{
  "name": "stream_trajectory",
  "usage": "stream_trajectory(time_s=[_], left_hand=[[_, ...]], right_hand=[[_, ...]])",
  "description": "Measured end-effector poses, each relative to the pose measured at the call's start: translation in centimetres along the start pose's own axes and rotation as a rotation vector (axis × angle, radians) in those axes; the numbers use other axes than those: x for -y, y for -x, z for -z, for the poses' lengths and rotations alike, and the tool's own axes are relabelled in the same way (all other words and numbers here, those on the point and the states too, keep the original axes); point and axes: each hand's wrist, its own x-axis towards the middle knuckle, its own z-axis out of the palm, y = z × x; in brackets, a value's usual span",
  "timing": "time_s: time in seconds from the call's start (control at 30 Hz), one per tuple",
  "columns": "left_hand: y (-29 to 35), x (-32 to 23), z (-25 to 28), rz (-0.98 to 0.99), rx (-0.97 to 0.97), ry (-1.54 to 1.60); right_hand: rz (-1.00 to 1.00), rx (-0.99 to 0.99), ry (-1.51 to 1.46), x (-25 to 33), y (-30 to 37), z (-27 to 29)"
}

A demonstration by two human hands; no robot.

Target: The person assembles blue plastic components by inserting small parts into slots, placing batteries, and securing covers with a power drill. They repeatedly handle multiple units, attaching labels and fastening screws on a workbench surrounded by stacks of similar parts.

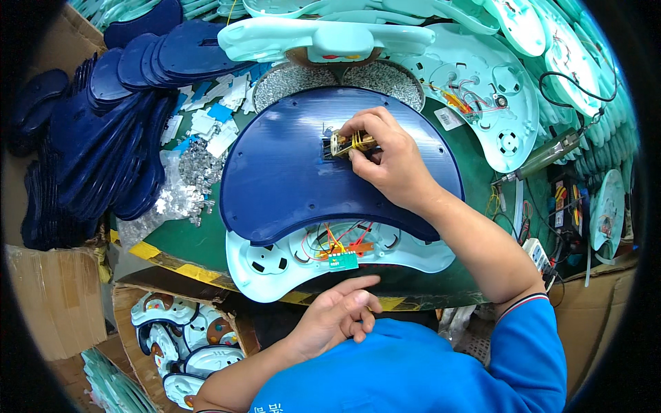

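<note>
A large dark blue kidney-shaped plastic panel (289, 175) lies across the middle of the table. Over its upper centre, my right hand (394, 155) pinches a small bundle of dark, thin parts (357, 143) with yellow strands round it and a pale round end. The bundle's exact kind cannot be made out. Below the panel, partly covered by it, a mint-green plastic housing (265, 281) shows red and yellow wires and a small green circuit board (343, 261). Just in front of that housing, my left hand (336, 311) is empty, its fingers apart and loosely bent.
Dark blue panels (110, 148) are stacked at left beside a bag of small metal parts (182, 182). Two round trays of screws (296, 81) stand behind the panel. At right are a wired mint housing (492, 89) and an electric screwdriver (551, 153). A carton of assembled units (186, 344) sits lower left.
</note>
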Motion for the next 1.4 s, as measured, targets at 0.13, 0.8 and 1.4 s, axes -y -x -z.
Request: stream_trajectory(time_s=[0.13, 0.8, 1.4], left_hand=[[1.6, -1.4, -1.9, -0.15, 0.071, -0.375], [-2.7, -9.7, -0.6, -0.638, 0.12, -1.924], [5.5, -11.3, 4.0, -0.731, -1.198, -1.676]], right_hand=[[0.011, -0.006, -0.012, 0.0, 0.0, -0.1], [0.015, -0.141, 0.781, -7.9, 8.6, 11.6], [-0.34, 0.086, 0.598, 2.2, 7.2, 7.4]])
